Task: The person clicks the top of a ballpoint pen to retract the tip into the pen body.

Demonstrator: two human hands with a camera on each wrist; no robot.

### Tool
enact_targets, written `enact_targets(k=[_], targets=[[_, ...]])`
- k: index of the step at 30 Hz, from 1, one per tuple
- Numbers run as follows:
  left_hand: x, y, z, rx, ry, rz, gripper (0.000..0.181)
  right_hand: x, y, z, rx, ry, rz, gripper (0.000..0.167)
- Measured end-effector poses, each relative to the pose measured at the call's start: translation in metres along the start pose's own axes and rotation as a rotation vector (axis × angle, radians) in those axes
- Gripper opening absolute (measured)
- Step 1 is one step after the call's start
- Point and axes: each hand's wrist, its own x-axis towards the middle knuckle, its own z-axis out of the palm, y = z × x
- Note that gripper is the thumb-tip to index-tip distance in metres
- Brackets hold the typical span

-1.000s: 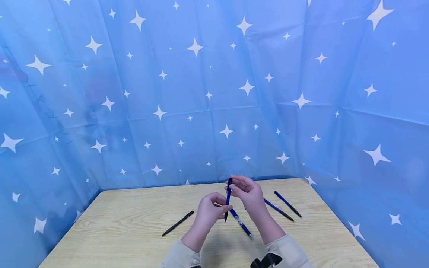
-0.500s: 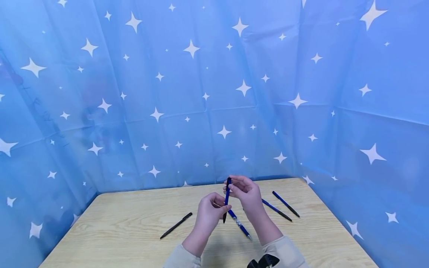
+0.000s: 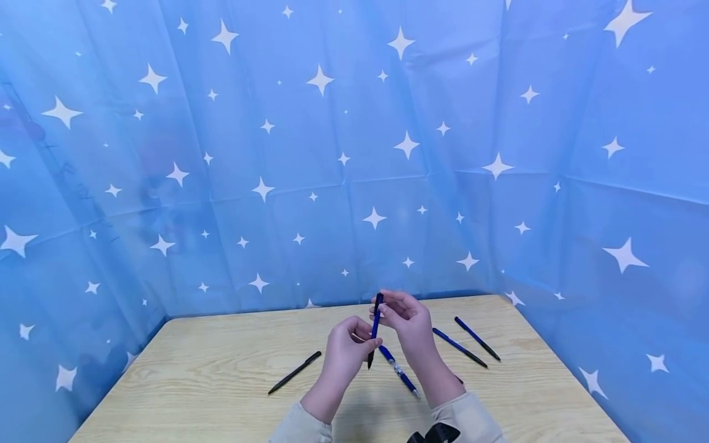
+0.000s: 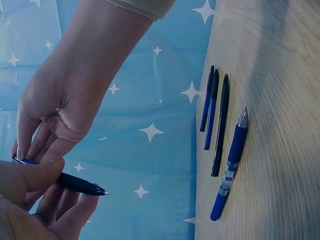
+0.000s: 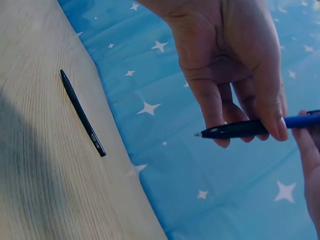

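Note:
A blue pen with a black grip (image 3: 376, 320) is held upright, slightly tilted, above the table between both hands. Its metal writing tip shows at the end of the black grip (image 4: 80, 185) in the left wrist view. My left hand (image 3: 342, 352) pinches the pen low, thumb and fingers on the black grip (image 5: 235, 130). Near the upper end, my right hand (image 3: 411, 323) pinches the blue barrel between thumb and fingers. Below the hands lies a blue pen with a clear patterned middle (image 3: 400, 371), partly hidden behind them in the head view.
On the wooden table (image 3: 210, 375), a black pen (image 3: 295, 373) lies to the left. Two blue pens with black grips (image 3: 461, 348) lie to the right. Another black pen (image 4: 220, 125) is mostly hidden by the right forearm in the head view. A starry blue curtain (image 3: 310, 154) surrounds the table.
The head view shifts slightly. Both hands keep the same hold on the pen, whose lower tip has tilted a little to the left.

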Motion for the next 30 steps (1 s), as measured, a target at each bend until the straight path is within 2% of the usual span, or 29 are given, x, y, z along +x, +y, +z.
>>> enact_targets(k=[10,13,16,24,30], targets=[[0.000,0.001,-0.001,0.051,-0.020,0.010,0.018,-0.002,0.002,-0.001,0.008,0.010,-0.006,0.035],[0.001,0.004,-0.001,0.069,-0.037,0.007,0.018,-0.002,0.000,-0.003,-0.028,0.012,-0.009,0.039],[0.004,0.004,-0.004,0.080,-0.043,0.006,0.018,-0.001,-0.001,-0.006,-0.112,0.002,-0.008,0.044],[0.014,-0.003,-0.027,0.172,-0.020,0.036,0.019,-0.002,0.000,-0.021,-0.278,-0.085,0.025,0.052],[0.021,-0.016,-0.045,0.194,-0.053,-0.017,0.019,-0.005,-0.005,-0.030,-0.399,-0.145,0.054,0.050]])
